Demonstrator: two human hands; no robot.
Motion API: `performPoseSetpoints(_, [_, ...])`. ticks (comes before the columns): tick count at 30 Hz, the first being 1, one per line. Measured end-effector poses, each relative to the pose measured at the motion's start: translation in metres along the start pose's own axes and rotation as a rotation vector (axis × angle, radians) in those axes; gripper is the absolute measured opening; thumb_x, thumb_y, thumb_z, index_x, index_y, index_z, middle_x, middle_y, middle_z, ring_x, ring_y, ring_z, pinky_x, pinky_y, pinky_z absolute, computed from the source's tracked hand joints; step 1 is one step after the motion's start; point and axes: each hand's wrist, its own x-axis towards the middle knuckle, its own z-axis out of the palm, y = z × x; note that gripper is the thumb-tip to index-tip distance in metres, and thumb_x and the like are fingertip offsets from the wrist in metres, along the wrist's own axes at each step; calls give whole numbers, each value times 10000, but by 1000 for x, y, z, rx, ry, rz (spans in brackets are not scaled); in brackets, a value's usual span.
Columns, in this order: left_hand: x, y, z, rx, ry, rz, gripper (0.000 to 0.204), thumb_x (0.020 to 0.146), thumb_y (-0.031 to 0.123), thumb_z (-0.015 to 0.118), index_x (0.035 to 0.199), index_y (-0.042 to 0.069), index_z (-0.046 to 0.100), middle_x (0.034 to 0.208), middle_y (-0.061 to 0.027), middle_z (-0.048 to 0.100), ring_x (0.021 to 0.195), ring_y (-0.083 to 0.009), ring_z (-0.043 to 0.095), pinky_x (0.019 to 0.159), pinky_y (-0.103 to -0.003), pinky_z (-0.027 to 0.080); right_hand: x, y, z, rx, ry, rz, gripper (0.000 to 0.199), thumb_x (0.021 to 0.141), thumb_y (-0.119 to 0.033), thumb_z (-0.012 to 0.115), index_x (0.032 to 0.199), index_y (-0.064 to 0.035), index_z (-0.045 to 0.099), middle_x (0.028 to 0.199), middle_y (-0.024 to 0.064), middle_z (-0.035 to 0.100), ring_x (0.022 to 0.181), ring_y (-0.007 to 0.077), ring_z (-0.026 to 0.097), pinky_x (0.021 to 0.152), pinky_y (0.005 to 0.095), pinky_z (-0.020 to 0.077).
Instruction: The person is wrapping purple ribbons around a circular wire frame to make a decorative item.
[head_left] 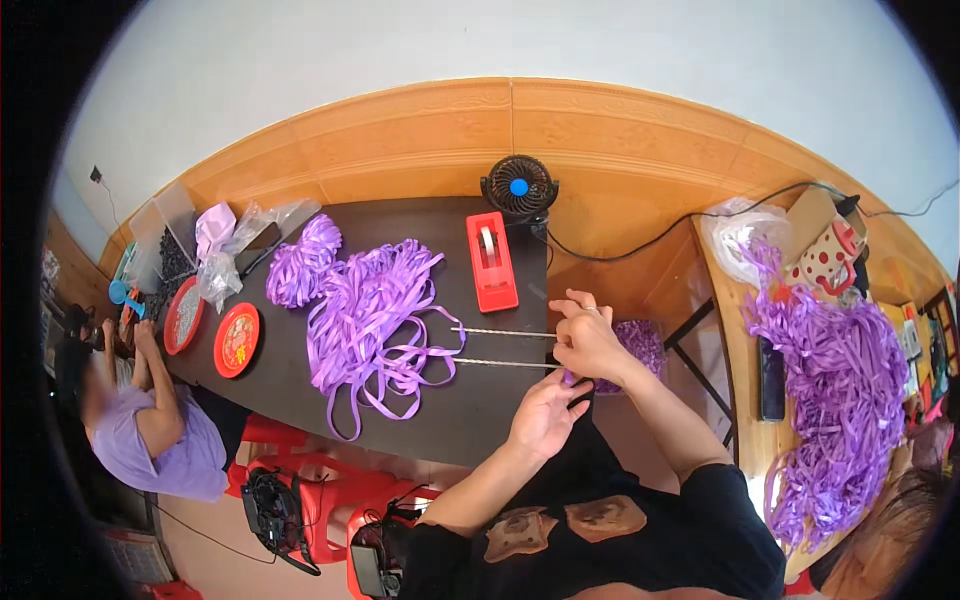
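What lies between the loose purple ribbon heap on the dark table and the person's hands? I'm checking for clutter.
Head view: only two thin twisted cords span the bare dark table from the purple ribbon heap to the right hand and left hand.

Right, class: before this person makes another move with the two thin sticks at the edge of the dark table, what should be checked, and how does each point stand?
1. Right hand grips the ends of both sticks: ok.
2. Left hand is close under the right hand, fingers curled by a bit of purple: ok; whether it grips anything, cannot tell.
3. Sticks lie roughly side by side, tips toward the ribbon pile: ok.
4. Sticks free of the ribbon loops: cannot tell.
5. Red tape dispenser stands on the table beyond the sticks, apart from them: ok.
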Motion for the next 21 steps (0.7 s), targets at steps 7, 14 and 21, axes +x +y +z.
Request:
performPoseSetpoints(7, [-2, 0, 2, 13, 17, 13, 277, 771, 74, 550, 1046, 94, 576, 1010, -11, 576, 1058, -199, 528, 853, -350, 378, 10, -16, 11, -254, -71, 15, 118, 608, -81, 598, 673, -9, 665, 1244, 160, 522, 1264, 372, 328, 886, 519, 303])
performPoseSetpoints(14, [0, -3, -5, 4, -11, 19, 296, 781, 94, 545, 1076, 91, 572, 1064, -25, 583, 1071, -202, 525, 863, -347, 375, 2, -4, -2, -169, -131, 92, 104, 679, -124, 646, 706, -27, 672, 1264, 154, 512, 1274, 377, 314, 874, 564, 303])
performPoseSetpoints(21, [-1, -1, -5, 50, -27, 29, 422, 800, 144, 540, 1216, 74, 527, 1174, -43, 569, 1110, -217, 507, 888, -356, 370, -22, 13, 0, 217, -13, 286, 111, 729, -147, 684, 727, -38, 662, 1276, 159, 520, 1289, 380, 311, 967, 567, 269])
